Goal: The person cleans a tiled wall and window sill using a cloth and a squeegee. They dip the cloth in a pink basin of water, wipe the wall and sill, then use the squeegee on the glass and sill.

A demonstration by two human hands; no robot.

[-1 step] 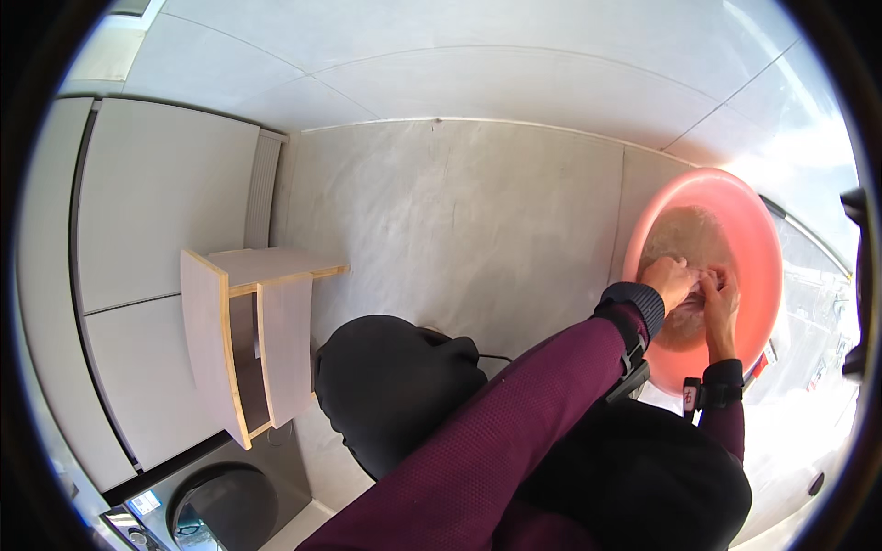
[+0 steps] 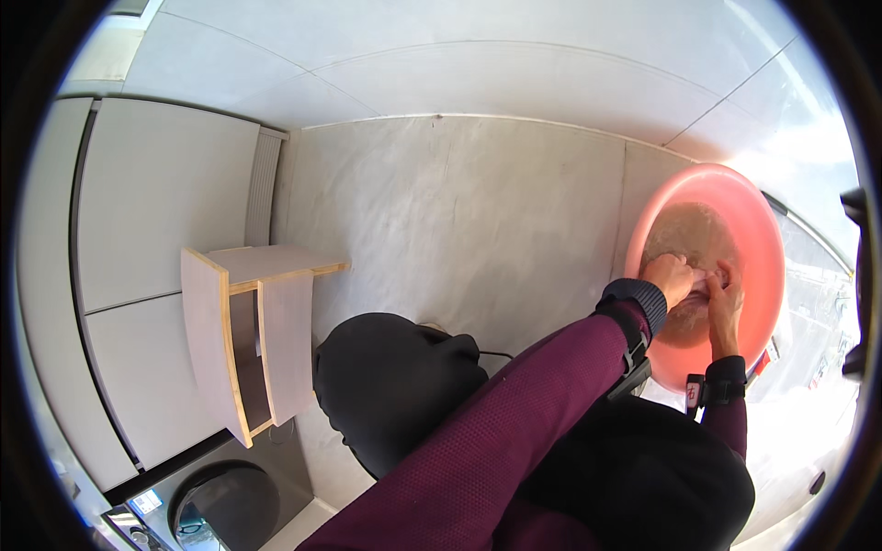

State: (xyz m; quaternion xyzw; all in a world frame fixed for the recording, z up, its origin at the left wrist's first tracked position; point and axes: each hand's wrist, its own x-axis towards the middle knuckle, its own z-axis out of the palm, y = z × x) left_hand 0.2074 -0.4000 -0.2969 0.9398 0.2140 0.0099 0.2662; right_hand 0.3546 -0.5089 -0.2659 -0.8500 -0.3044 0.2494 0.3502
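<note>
Inside the oval pink plastic basin [image 2: 767, 266], left hand [image 2: 671, 277] and right hand [image 2: 724, 308] meet, fingers pinching a pinkish cloth-like piece [image 2: 700, 286]; murky brown water [image 2: 689, 228] spreads toward its far rim, grey tiled floor [image 2: 469, 211] leftward.

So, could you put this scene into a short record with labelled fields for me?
Left hand: inside the basin, at a pinkish item; grip unclear
Right hand: at the same item, fingers curled
Item: mostly hidden, kind unclear
Basin: pink, holding murky liquid
Sleeves: maroon, dark cuffs
Far left: grey cabinet doors
Nearer: pale, wood-edged furniture piece
</note>
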